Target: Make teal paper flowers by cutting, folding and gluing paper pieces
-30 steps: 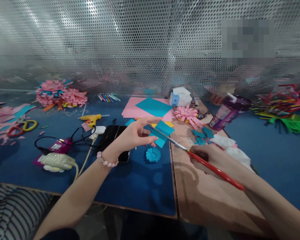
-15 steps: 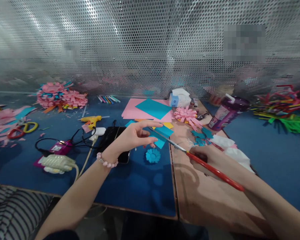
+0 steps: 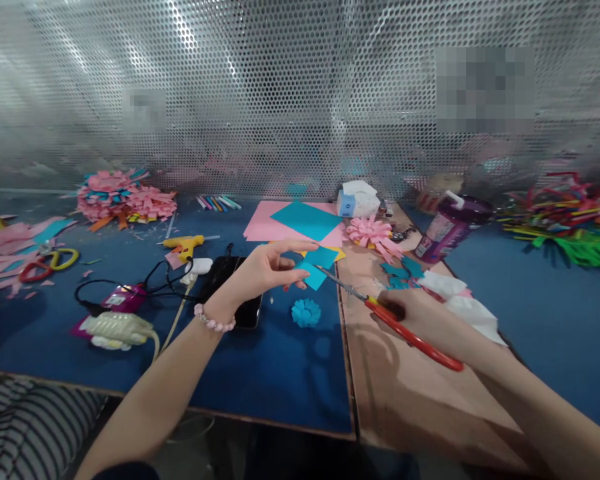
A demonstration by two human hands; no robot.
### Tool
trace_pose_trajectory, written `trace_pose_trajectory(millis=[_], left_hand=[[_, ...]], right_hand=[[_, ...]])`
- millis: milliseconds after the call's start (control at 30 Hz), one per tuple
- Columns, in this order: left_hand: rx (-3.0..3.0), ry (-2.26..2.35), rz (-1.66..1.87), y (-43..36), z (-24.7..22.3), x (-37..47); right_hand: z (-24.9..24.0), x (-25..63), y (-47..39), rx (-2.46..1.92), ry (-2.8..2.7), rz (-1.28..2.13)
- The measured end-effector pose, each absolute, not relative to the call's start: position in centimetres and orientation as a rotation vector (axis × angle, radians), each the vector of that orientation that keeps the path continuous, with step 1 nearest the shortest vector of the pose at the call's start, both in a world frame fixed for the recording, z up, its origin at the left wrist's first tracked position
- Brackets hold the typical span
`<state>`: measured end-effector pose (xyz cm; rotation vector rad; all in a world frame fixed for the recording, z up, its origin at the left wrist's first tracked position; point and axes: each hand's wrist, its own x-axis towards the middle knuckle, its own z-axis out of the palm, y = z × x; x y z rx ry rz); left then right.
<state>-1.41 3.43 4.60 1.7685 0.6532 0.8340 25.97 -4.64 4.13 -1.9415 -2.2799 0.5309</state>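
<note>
Biggest thing here is the perforated metal panel standing behind the far edge of the tabletop, which is blue with a bare brown strip right of centre. Pink sheets lie near the far edge, around the middle, with a blue sheet on top. Toward the far right corner there's a heap of colourful strips, and toward the far left a pink and blue paper bunch. A purple cup with a straw leans a bit, right of the brown strip.

Hands next: the right hand is curled pretty snugly round the red-handled scissors, over the brown strip. The left hand is partly open, thumb and index finger apart but curved in, with a small blue paper held at the fingertips. That paper is above the middle of the tabletop, and the blades reach right to it.

Left of that there's a black phone partly under the wrist, plus a yellow glue gun further back. Smaller still, a blue paper flower sits just nearer the front edge than the held paper, and some slim markers lie near the far edge.
</note>
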Motion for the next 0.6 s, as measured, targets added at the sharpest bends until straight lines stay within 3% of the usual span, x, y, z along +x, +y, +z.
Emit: trace_pose_trajectory(millis=[367,600], left_hand=[[1.808,0.679,0.844,4.8,3.1,-1.3],[1.849,0.664,0.722,5.6,2.1,-1.6]], right_hand=[[-2.9,25.0,4.6,-1.737,-2.190,0.128],[-1.4,24.0,6.7,-1.715,-2.261,0.023]])
